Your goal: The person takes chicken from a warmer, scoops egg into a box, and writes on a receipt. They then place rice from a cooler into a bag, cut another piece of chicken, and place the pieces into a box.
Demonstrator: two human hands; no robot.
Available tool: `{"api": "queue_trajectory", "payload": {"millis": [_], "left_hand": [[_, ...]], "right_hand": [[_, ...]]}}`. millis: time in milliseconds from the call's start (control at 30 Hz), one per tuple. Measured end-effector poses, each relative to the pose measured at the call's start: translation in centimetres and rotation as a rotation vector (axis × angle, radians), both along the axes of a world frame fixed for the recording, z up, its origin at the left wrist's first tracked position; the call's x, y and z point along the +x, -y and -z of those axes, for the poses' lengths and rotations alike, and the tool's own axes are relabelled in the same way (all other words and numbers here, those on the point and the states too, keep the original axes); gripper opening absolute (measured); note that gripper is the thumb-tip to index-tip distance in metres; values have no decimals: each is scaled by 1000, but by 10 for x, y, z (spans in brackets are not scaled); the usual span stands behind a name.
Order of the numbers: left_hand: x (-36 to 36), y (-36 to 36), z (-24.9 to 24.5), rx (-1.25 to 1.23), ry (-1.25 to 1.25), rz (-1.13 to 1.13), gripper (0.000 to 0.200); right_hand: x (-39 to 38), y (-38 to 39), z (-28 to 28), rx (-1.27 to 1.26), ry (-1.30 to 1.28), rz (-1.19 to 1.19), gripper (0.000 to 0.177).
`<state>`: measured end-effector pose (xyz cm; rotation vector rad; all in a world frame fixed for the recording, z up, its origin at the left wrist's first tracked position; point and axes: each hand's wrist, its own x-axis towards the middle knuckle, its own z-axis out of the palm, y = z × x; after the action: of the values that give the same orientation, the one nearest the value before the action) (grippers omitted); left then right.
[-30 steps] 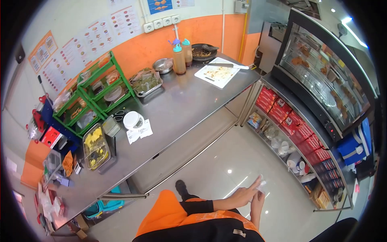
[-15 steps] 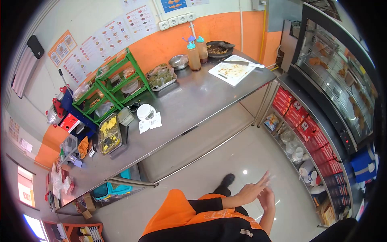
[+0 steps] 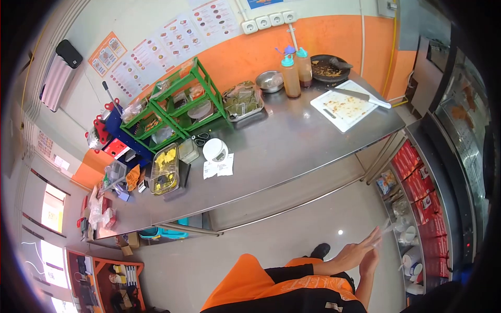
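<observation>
Above glossy floor (image 3: 292,219), a blurred, translucent plastic film (image 3: 387,228) is at the fingertips of the straight-fingered left hand (image 3: 355,254) and partly hidden right hand (image 3: 369,262); whether either grips it, I cannot tell. Right, a metal shelf (image 3: 399,221) flanks them; farther, a knife (image 3: 350,94) crosses a white board (image 3: 342,110) on a steel table (image 3: 271,151).

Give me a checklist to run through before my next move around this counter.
1. Hands free: not ok; thin clear plastic shows at the fingertips of the left hand and right hand.
2. Knife resting on the cutting board: ok.
3. Board clean: not ok, brown scraps on it.
4. Squeeze bottles upright: ok.
5. White scale on the counter: ok.
6. Scale reading: cannot tell, too small.
</observation>
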<state>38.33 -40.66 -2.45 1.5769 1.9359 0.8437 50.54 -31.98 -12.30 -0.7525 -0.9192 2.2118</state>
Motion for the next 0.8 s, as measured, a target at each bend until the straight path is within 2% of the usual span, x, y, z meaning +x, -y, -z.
{"api": "queue_trajectory", "payload": {"millis": [67, 167, 267, 300, 367, 467, 500, 567, 633, 667, 733, 800], "left_hand": [[-5, -6, 6, 65, 36, 4, 69], [-2, -22, 4, 73, 60, 67, 73], [7, -49, 7, 53, 123, 122, 69], [13, -60, 12, 48, 157, 140, 67], [22, -84, 25, 33, 75, 207, 64], [48, -119, 8, -9, -19, 359, 62], [57, -130, -1, -25, -51, 410, 61], [85, -151, -21, 22, -19, 559, 63], [123, -167, -31, 89, -25, 731, 66], [144, -176, -35, 101, -27, 824, 66], [191, -191, -41, 126, -31, 996, 66], [241, -204, -51, 189, -3, 1125, 59]], "right_hand": [[-12, -17, 5, -56, 38, 10, 55], [-32, -26, -5, 101, 208, 183, 58], [-33, -50, -21, -80, 175, 147, 55], [-31, -60, -20, -40, 217, 178, 53], [-19, -81, -13, 33, 312, 282, 49], [8, -97, -38, 18, 353, 473, 42], [24, -103, -46, 4, 362, 506, 43], [68, -105, -13, 526, 730, 620, 45], [123, -106, -2, 875, 1033, 517, 54], [156, -105, -7, 969, 1123, 374, 64], [216, -102, -12, 886, 1149, 317, 75], [266, -111, -13, 587, 990, 517, 76]]}}
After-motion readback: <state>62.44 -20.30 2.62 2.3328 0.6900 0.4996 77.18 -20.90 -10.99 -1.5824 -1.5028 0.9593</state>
